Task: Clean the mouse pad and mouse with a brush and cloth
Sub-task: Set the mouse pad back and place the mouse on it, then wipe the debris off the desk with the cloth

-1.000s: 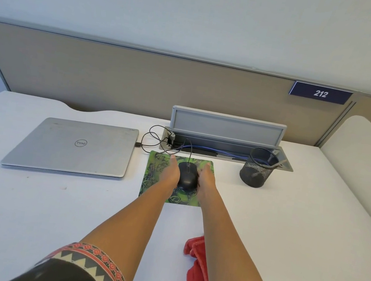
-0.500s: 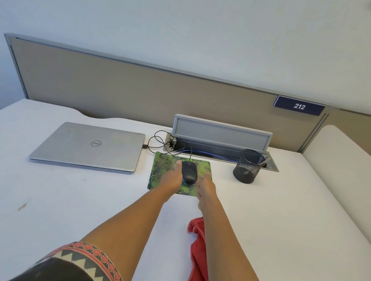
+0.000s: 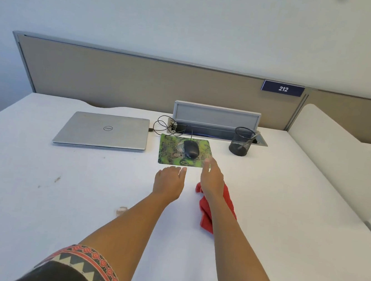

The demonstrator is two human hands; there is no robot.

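Note:
A green patterned mouse pad [image 3: 169,156] lies on the white desk, and a black wired mouse [image 3: 191,149] sits on it near its middle. My left hand [image 3: 169,182] hovers just in front of the pad's near edge, empty, fingers loosely apart. My right hand [image 3: 212,179] is open beside the pad's near right corner, fingertips at its edge. A crumpled red cloth [image 3: 208,215] lies on the desk under my right forearm, partly hidden by it. No brush is visible.
A closed silver laptop [image 3: 104,131] lies left of the pad. Behind the pad is an open grey cable tray [image 3: 216,120] with wires. A black mesh pen cup [image 3: 241,141] stands to the right. A beige partition runs along the back.
Both hands have let go of the mouse and drawn back toward me off the pad. The camera has lifted and pulled back, showing more desk.

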